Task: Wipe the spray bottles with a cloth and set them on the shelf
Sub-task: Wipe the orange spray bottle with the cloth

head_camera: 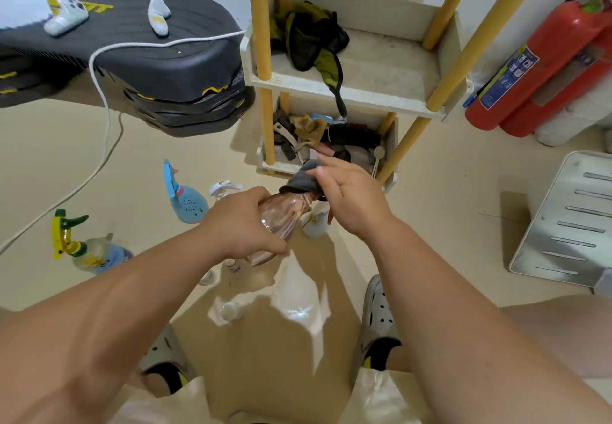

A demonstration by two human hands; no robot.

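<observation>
Little of the writing reads from my feed. The black platform [132, 46] at upper left carries yellow lettering, but a white game controller [66, 13] lies across part of it and I cannot make out a word. The red fire extinguisher [536, 69] leaning at the right has a blue label with small pictograms, too small to read. The spray bottle with the yellow trigger [86, 248], lying on the floor [49, 175] at left, shows a blurred blue and yellow label. The blue spray bottle [187, 200] nearby has no print I can see.

The pink bottle [281, 218] is held above the floor, tilted, in front of the shelf [364, 92]. The left hand [241, 225] grips its lower body, fingers [255, 196] curled round it. The right hand [351, 198] clamps a grey cloth [303, 180] over the bottle's top, fingers [323, 175] closed on the fabric. The cloth hides the neck and head completely.

A white bottle [314, 223] stands behind the pink one, mostly covered by it and by the right hand. The shelf's upper tier holds dark and green fabric; its top is cut off by the frame.
</observation>
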